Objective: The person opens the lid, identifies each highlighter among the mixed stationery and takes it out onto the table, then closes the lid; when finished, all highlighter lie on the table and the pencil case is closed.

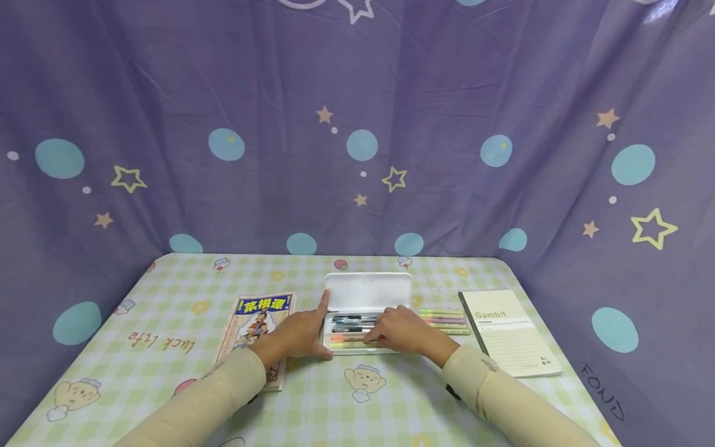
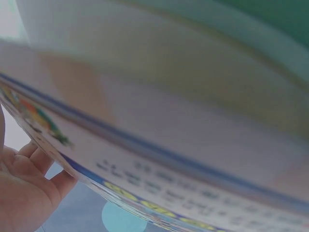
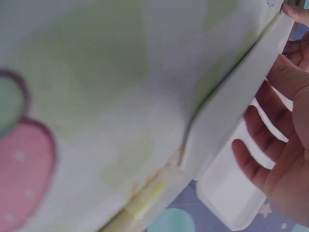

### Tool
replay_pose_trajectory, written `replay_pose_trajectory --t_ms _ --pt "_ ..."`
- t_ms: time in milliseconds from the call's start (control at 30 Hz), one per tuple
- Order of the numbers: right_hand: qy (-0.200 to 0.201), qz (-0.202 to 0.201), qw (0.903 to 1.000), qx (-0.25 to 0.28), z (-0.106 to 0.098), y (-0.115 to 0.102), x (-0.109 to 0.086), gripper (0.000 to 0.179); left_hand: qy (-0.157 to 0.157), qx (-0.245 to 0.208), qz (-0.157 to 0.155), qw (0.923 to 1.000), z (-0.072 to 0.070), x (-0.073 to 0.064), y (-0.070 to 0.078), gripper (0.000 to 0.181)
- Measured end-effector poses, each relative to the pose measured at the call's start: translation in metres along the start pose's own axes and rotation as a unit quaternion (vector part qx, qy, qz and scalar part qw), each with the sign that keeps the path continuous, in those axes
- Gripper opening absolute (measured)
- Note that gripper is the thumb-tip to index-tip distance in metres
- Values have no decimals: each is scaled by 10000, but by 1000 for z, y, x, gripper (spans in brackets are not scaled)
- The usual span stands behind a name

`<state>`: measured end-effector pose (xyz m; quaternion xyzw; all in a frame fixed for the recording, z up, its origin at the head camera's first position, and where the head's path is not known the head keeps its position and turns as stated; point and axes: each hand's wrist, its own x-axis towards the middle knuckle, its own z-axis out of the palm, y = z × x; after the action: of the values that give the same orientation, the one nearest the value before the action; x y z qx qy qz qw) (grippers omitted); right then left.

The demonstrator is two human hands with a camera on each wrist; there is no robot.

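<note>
An open white pencil case (image 1: 368,292) stands on the table with its lid raised at the back. Dark pens (image 1: 349,321) lie in its rear part, and pale orange and yellow highlighters (image 1: 343,342) lie along the front. My left hand (image 1: 298,334) is spread at the case's left end, one finger up by the lid and the thumb at the front corner. My right hand (image 1: 402,330) reaches over the case, its fingertips down at the highlighters. In the right wrist view, its other fingers (image 3: 251,135) hang loosely bent before the white lid (image 3: 231,193).
Several more highlighters (image 1: 444,321) lie side by side just right of the case. A "Gambit" notebook (image 1: 508,335) is farther right. On the left, partly under the left forearm, lies a comic-style book (image 1: 268,320). A checked cloth covers the table (image 1: 391,403); a purple curtain (image 1: 357,81) hangs behind.
</note>
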<state>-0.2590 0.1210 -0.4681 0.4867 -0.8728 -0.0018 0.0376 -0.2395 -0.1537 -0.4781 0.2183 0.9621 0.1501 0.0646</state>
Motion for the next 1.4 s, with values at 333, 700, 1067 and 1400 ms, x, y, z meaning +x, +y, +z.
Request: replay_pose_trajectory --t_ms 333,700,1067,1400 --pt "-446 190 9948 -897 -6 -16 5 12 -81 51 -73 9999 1 1 1 144" --pt "-610 192 9978 147 -2 -12 5 2 -42 45 -107 9999 0 1 1 143" --pt "-726 559 9873 1294 -7 -11 3 24 -26 42 -80 10000 1 1 -1 143" --pt "-830 806 9835 1387 -7 -13 5 24 -35 39 29 10000 3 2 -3 144"
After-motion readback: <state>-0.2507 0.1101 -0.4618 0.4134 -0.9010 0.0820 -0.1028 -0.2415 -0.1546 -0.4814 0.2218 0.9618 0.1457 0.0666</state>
